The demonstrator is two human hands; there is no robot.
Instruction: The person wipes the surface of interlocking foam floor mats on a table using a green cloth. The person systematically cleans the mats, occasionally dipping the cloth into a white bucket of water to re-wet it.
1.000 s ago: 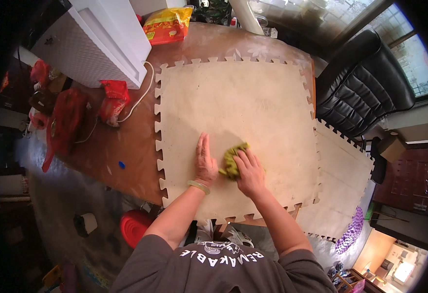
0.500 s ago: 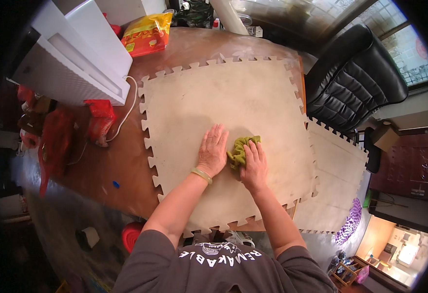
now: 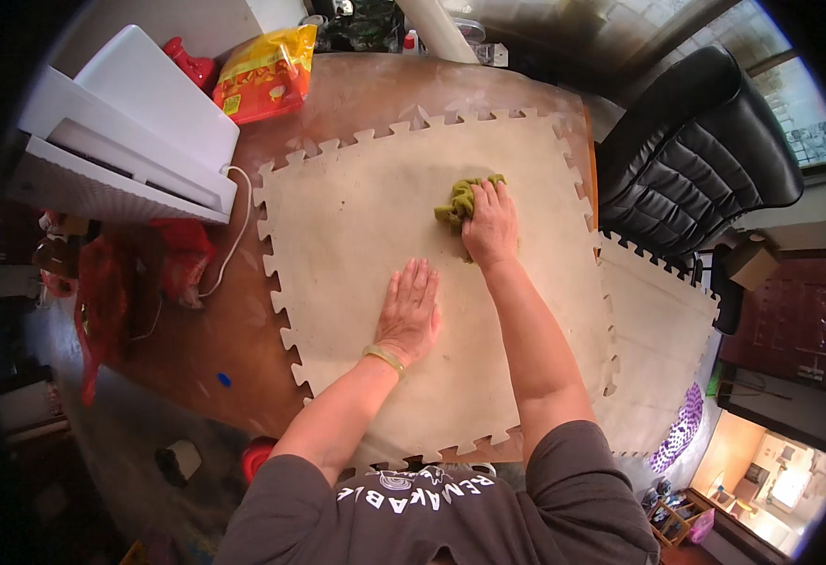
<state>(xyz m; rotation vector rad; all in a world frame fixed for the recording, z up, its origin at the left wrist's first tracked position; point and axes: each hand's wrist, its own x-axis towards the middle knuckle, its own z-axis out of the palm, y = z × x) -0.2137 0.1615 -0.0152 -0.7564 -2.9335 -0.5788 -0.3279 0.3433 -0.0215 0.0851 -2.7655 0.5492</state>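
right hand (image 3: 491, 226) on green cloth (image 3: 458, 202), mat (image 3: 356, 226) mid-area

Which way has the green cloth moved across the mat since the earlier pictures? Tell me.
Yes. The green cloth under the right hand slid from near the mat's near edge toward its far edge.

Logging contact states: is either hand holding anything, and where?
The right hand presses a green cloth onto the foam mat, covering its near edge. The left hand lies flat on the mat, holding nothing.

Brown table (image 3: 196, 348), black leather chair (image 3: 705, 160), bright window (image 3: 809, 122).
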